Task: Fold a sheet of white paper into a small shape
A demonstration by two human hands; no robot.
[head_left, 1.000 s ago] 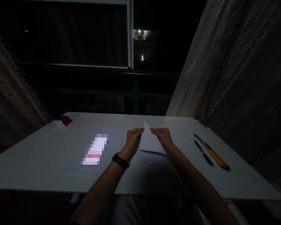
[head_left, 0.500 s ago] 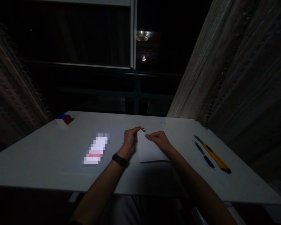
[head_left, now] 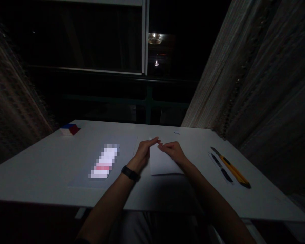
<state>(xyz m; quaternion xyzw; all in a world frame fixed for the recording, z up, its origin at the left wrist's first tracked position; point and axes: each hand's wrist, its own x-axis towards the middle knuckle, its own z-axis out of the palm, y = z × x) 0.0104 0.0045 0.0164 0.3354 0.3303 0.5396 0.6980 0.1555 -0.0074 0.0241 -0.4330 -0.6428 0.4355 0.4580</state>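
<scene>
A folded white sheet of paper (head_left: 162,164) lies flat on the white table (head_left: 40,169) in front of me. My left hand (head_left: 143,152), with a black watch on its wrist, rests on the paper's left edge, fingers stretched toward the top corner. My right hand (head_left: 173,150) presses on the paper's upper right part, fingers curled and pinched near the left fingertips. The two hands almost touch at the paper's far edge.
A yellow utility knife (head_left: 232,167) and a black pen (head_left: 220,167) lie to the right. A blurred-out flat item (head_left: 104,161) lies to the left on another sheet. A red and blue block (head_left: 69,129) sits at the far left corner. Curtains hang on both sides.
The raised, pointed flap of paper has been folded down flat. Both hands have moved closer together at the paper's far edge.
</scene>
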